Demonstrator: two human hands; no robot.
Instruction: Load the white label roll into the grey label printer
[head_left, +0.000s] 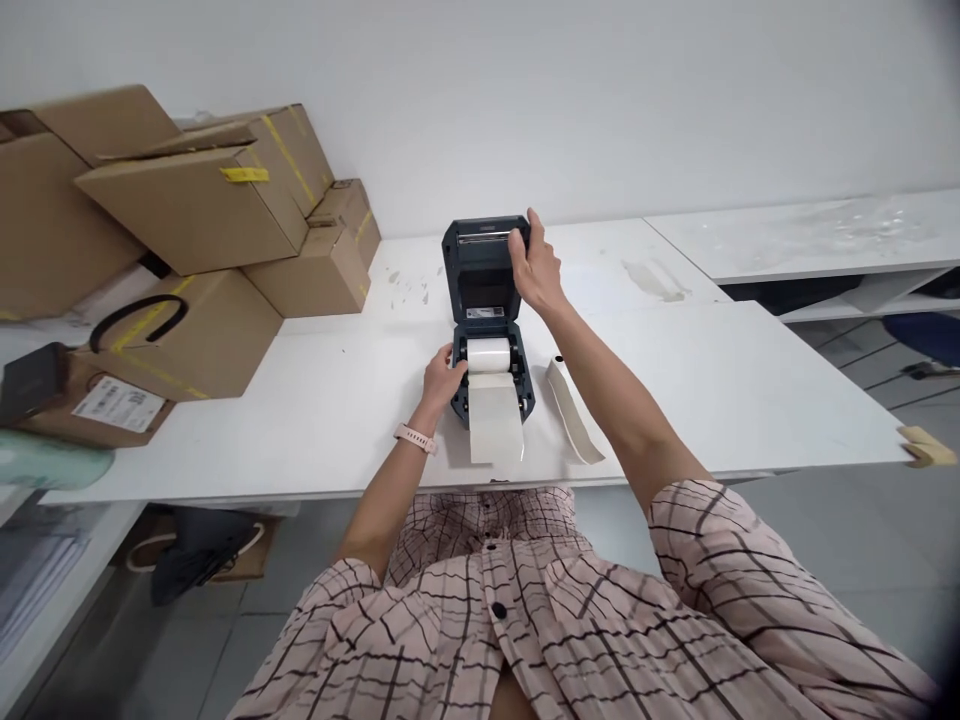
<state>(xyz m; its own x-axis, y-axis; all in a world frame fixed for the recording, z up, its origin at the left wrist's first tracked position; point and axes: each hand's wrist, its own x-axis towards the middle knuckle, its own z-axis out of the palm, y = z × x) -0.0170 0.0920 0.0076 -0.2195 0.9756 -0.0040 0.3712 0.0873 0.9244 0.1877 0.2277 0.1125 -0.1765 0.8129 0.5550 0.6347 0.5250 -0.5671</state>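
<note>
One label printer [491, 330] on the counter [675, 400]: right hand [534, 265] grips its raised lid, left hand [442, 380] holds its base beside one label roll [489, 354]; one loose strip [574, 410] lies right.

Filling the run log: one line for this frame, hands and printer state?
left hand: on label roll side | right hand: gripping raised lid | label printer: open, paper strip out front | loose strip: right, on table

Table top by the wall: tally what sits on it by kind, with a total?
Cardboard boxes: 5
Label printer, lid held open by the right hand, left hand at its side: 1
Label roll in it: 1
Loose label strip: 1
Total: 8
</note>
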